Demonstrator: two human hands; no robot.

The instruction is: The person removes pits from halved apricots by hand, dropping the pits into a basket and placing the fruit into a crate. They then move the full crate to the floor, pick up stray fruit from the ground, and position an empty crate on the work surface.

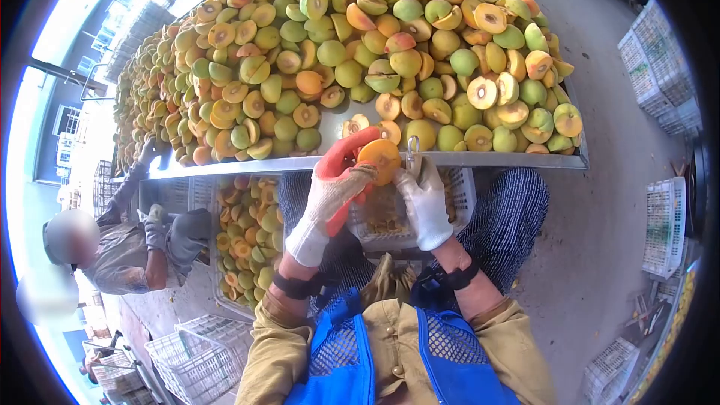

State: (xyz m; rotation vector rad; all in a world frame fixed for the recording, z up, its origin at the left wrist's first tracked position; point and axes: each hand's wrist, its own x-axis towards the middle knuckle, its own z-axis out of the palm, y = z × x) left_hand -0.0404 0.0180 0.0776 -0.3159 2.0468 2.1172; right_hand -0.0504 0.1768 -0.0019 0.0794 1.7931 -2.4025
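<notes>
My left hand (pixel 334 184), in a white glove with an orange-red coated palm and fingers, grips a peach half (pixel 381 160) with its orange cut face showing. Close beside it, my right hand (pixel 424 199) in a white glove is closed around a small metal tool with a looped end (pixel 413 145); the rest of the tool is hidden by the fingers. Both hands are just in front of the metal table's rim (pixel 510 159). Beneath them, between my knees, a white plastic crate (pixel 465 206) contains small brownish pieces that I cannot make out clearly.
A large heap of halved peaches (pixel 349 73) covers most of the table. Below it on the left stands a crate full of peach halves (pixel 247 244). Another person (pixel 127 251) sits at the table farther left. White crates (pixel 664 226) stand on the floor to the right.
</notes>
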